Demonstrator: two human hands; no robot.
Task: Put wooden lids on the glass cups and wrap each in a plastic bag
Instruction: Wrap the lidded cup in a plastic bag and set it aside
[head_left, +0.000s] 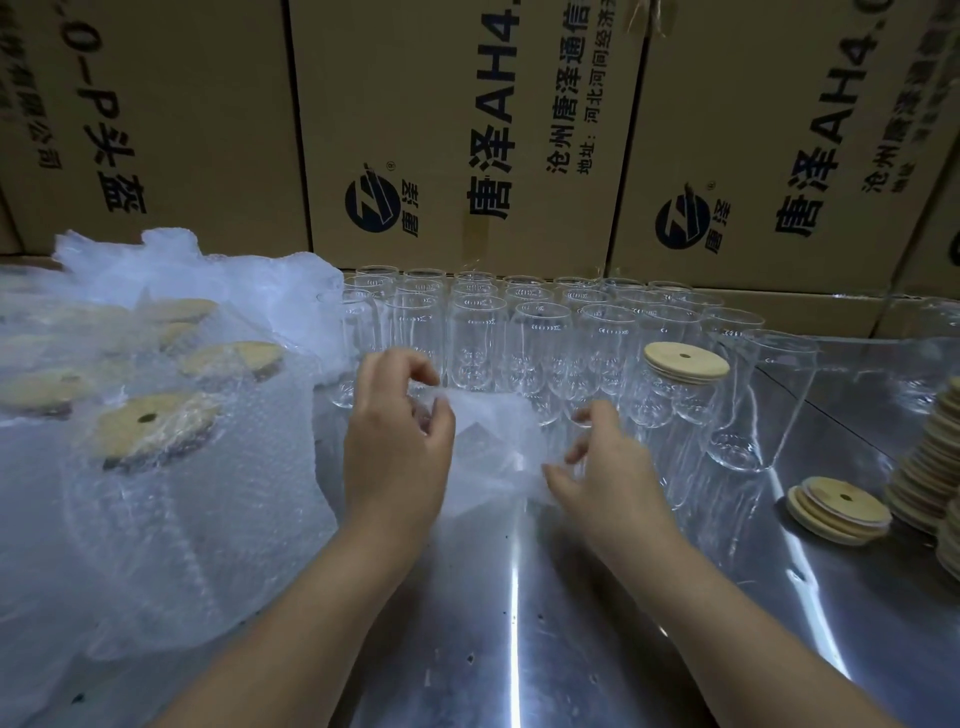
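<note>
A clear bubble-wrap bag (491, 447) lies between my hands on the shiny metal table (519, 623). My left hand (397, 441) pinches its left edge with thumb and curled fingers. My right hand (602, 462) pinches its right edge near the lower corner. Behind the bag stand several rows of empty glass cups (540, 332). One cup at the right carries a wooden lid (685, 362). Loose wooden lids (839, 506) lie at the right in a low pile, with taller lid stacks (930, 462) beside them.
At the left, several lidded cups wrapped in bubble bags (156, 426) lie in a heap. Large cardboard boxes (467, 130) form a wall behind the cups. A tall empty glass (763, 400) stands right of the lidded cup.
</note>
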